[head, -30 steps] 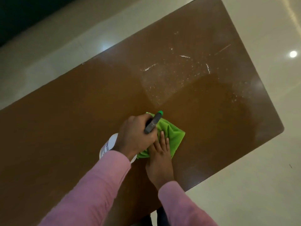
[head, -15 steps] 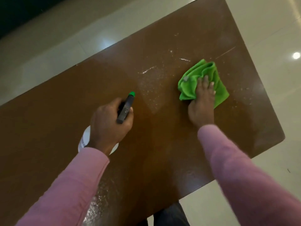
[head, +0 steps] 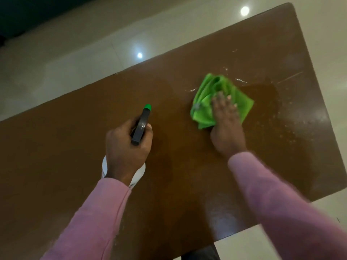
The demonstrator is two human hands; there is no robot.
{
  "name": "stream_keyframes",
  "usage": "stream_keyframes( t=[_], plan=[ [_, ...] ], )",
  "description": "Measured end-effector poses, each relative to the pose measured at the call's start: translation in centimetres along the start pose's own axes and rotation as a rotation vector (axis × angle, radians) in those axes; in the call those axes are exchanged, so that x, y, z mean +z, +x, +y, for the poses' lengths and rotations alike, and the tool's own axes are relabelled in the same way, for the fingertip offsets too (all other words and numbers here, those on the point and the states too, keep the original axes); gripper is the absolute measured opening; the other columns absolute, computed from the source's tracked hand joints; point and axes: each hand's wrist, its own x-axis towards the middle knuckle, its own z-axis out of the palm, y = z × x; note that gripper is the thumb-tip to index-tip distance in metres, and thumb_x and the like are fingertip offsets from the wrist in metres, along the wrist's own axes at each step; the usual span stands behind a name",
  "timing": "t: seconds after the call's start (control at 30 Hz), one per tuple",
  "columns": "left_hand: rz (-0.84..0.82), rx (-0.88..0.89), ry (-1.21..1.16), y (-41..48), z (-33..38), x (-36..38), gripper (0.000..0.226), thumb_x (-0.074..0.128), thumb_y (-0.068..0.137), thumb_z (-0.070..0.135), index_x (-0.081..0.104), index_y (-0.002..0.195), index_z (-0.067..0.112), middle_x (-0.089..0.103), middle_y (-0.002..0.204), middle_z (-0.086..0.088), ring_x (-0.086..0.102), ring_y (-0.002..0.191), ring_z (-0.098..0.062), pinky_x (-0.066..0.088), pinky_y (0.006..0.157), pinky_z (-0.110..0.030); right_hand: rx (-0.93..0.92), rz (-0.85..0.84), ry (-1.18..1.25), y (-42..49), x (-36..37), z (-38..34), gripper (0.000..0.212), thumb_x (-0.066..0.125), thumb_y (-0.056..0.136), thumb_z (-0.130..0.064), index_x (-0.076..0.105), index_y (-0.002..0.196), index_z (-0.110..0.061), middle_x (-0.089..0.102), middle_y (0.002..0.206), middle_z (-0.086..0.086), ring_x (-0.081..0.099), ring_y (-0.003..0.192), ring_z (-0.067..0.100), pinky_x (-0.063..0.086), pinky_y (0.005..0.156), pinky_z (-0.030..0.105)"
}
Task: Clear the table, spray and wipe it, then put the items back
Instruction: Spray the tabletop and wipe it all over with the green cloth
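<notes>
Right fingers (head: 221,104) press green cloth (head: 202,113) flat, clear of every table (head: 75,147) edge.

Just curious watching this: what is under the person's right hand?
A bunched green cloth lies under the right hand, on the brown table. The table surface beneath the cloth is hidden.

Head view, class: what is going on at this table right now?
A person in pink sleeves is wiping a brown table. The right hand presses flat on a crumpled green cloth towards the far right of the tabletop. The left hand grips a spray bottle, nozzle pointing away from the person. Droplets and streaks show beside the cloth, so that patch is not yet wiped dry. No other items show on the table.
</notes>
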Motion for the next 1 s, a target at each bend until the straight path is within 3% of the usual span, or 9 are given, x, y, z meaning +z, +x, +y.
stream_keyframes(
  t=[0.1,0.2,0.33,0.4,0.47,0.63,0.73,0.93,1.0],
  plan=[
    [0.030,-0.026,-0.037,0.1,-0.1,-0.4,0.024,0.059,0.090,0.030,0.051,0.069,0.039,0.058,0.061,0.021,0.053,0.050,-0.008,0.030,0.044,-0.007,0.243,0.067,0.023,5.6,-3.3,2.7,0.076,0.043,0.079,0.003,0.020,0.150,-0.006,0.008,0.159,0.016,0.003,0.145,0.041,0.003,0.119,0.048],
    [0.046,-0.058,-0.063,0.0,0.0,-0.8,0.020,0.059,0.089,0.032,0.053,0.071,0.035,0.058,0.062,0.023,0.054,0.051,-0.007,0.032,0.045,-0.007,0.322,0.127,0.044,6.4,-1.1,-2.5,0.077,0.044,0.078,0.001,0.018,0.150,-0.006,0.006,0.160,0.014,0.000,0.145,0.040,0.001,0.118,0.046],
    [0.059,-0.041,-0.060,-0.1,0.1,-1.1,0.015,0.061,0.088,0.028,0.055,0.075,0.032,0.058,0.063,0.025,0.052,0.048,-0.003,0.029,0.044,-0.006,-0.199,-0.106,0.095,0.6,5.2,-12.0,0.079,0.046,0.080,-0.002,0.017,0.152,-0.018,0.004,0.161,0.001,-0.012,0.146,0.024,-0.007,0.119,0.043],
    [0.065,-0.040,-0.065,-0.1,-0.1,-1.2,0.014,0.060,0.088,0.030,0.055,0.076,0.033,0.059,0.064,0.023,0.052,0.048,-0.005,0.027,0.044,-0.006,-0.436,-0.228,0.009,0.0,5.0,-11.4,0.078,0.049,0.083,-0.005,0.016,0.152,-0.021,0.005,0.161,-0.002,-0.011,0.145,0.019,-0.006,0.120,0.040],
    [0.076,-0.039,-0.075,-0.2,-0.3,-1.3,0.017,0.059,0.088,0.033,0.052,0.073,0.036,0.057,0.061,0.019,0.050,0.046,-0.010,0.026,0.044,-0.008,-0.514,-0.222,-0.067,2.3,2.8,-8.0,0.080,0.050,0.079,-0.001,0.020,0.151,-0.019,0.012,0.160,0.003,-0.001,0.146,0.021,-0.005,0.119,0.038],
    [0.049,-0.033,-0.130,-1.0,-0.3,-1.1,0.020,0.058,0.089,0.038,0.067,0.090,0.020,0.050,0.058,0.025,0.056,0.055,0.000,0.033,0.048,-0.003,0.102,0.034,-0.037,10.8,-3.7,-1.7,0.072,0.043,0.084,0.001,0.019,0.151,-0.011,0.008,0.160,0.013,0.002,0.146,0.038,0.003,0.119,0.046],
    [0.033,-0.032,-0.106,-1.0,-0.2,-1.2,0.029,0.057,0.089,0.041,0.070,0.099,0.017,0.051,0.062,0.025,0.056,0.056,0.001,0.033,0.048,-0.003,0.204,0.057,-0.067,12.3,-1.9,-5.9,0.072,0.043,0.083,-0.004,0.018,0.151,-0.008,0.006,0.160,0.013,0.002,0.145,0.041,0.003,0.117,0.047],
    [0.091,-0.021,-0.076,-1.1,-0.9,-1.8,0.022,0.060,0.088,0.035,0.071,0.101,0.020,0.050,0.060,0.023,0.052,0.053,0.002,0.028,0.051,-0.004,-0.579,-0.288,-0.225,9.1,5.4,-16.5,0.069,0.044,0.092,-0.030,0.012,0.152,-0.020,0.002,0.161,0.002,-0.003,0.147,0.031,-0.007,0.116,0.041],
    [0.114,-0.037,-0.096,-1.1,-1.3,-1.8,0.022,0.059,0.090,0.035,0.071,0.102,0.021,0.052,0.060,0.019,0.052,0.051,-0.004,0.030,0.049,-0.009,-0.702,-0.302,-0.202,9.9,4.1,-14.9,0.065,0.045,0.090,-0.020,0.021,0.151,-0.019,0.010,0.161,0.002,0.003,0.148,0.026,-0.005,0.117,0.038]
  ],
)
